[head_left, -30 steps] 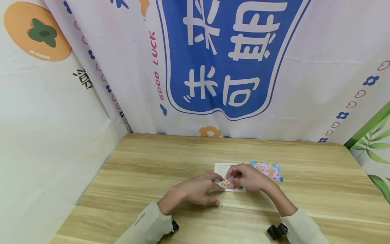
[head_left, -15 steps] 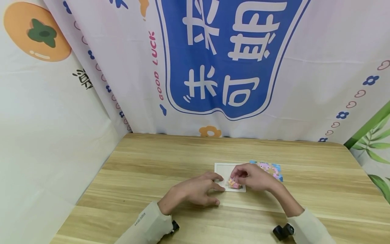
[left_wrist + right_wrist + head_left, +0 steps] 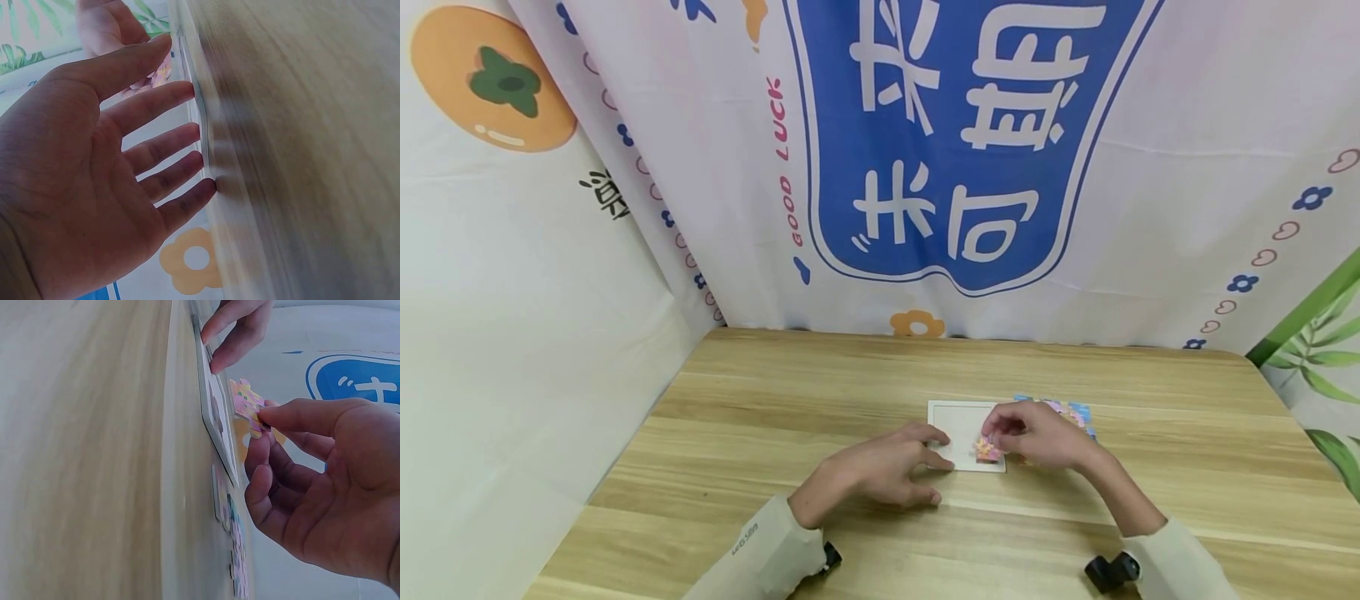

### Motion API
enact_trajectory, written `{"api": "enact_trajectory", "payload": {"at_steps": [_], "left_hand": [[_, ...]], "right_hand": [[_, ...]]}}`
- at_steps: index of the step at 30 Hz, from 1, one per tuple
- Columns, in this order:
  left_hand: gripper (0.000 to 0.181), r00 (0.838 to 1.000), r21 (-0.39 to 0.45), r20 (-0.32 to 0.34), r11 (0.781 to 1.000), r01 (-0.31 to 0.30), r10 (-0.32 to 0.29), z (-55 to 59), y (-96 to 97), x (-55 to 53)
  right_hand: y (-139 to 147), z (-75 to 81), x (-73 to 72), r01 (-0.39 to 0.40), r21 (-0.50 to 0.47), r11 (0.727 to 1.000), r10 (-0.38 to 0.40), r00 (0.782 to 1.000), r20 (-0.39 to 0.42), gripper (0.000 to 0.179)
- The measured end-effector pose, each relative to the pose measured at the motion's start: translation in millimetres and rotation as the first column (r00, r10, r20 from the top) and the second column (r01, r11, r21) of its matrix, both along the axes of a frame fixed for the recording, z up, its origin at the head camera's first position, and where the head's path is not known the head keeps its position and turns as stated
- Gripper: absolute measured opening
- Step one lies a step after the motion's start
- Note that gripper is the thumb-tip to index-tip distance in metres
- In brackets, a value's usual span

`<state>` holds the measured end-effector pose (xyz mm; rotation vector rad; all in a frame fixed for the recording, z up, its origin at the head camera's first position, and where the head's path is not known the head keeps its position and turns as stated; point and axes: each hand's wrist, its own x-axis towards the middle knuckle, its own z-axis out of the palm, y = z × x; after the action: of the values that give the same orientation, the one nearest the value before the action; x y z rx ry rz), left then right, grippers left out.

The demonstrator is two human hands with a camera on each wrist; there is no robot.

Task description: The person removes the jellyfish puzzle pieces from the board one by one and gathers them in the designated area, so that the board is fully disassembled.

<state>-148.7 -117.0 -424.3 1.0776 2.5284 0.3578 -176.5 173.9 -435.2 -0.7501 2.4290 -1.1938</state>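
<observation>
A shallow white puzzle tray (image 3: 957,418) lies on the wooden table. My left hand (image 3: 891,467) rests its fingertips on the tray's left side, fingers spread and fairly straight in the left wrist view. Between thumb and fingertips, my right hand (image 3: 1037,435) pinches a small cluster of joined jigsaw pieces (image 3: 245,400), pink and yellow. The right wrist view shows that cluster held up off the tray's surface; from the head it overlaps the tray's lower right corner. The right hand hides the tray's right side.
Right of the tray lies a patch of blue and pink jigsaw puzzle (image 3: 1081,414), partly covered by the right hand. The wooden table (image 3: 790,392) reaches back to a printed cloth (image 3: 760,283). Another cloth (image 3: 550,333) hangs on the left.
My right hand has moved to the right with the jigsaw pieces, from mid-tray to its right corner, and covers more of the puzzle beside it. The left hand has stayed in place.
</observation>
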Motion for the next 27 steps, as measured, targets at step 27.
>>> {"api": "enact_trajectory", "payload": {"at_steps": [27], "left_hand": [[0.049,1.000,-0.005,0.013,1.000,-0.003,0.003,-0.3,0.9,-0.2]], "right_hand": [[31,-0.5,5.7,0.029,-0.024,0.999,-0.028,0.999,0.022,0.011]]}}
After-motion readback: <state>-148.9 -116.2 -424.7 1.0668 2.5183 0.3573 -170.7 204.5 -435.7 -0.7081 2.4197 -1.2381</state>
